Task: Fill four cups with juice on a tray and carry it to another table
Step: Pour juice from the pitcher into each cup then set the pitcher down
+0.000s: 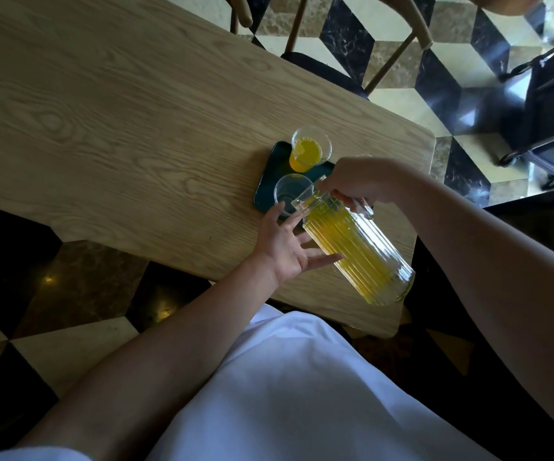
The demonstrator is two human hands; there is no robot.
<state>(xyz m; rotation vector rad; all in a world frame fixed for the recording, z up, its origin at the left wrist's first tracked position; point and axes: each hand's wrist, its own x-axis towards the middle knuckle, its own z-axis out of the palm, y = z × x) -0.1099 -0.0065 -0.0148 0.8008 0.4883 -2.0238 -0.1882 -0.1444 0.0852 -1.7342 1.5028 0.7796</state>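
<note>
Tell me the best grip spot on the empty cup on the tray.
Judgement: wrap the empty cup low on its side wall, coming from the near left, where the left hand is. The pitcher spout sits over its right rim; the filled cup stands behind.

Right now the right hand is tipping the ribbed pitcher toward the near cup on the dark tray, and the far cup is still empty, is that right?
Not quite. The head view shows the far cup already holds orange juice; the near cup is empty. The right hand does tip the ribbed pitcher toward it on the dark tray.

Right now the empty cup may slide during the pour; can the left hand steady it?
Probably yes: the left hand lies open beside the empty cup, fingertips at its near side, nothing between them.
</note>
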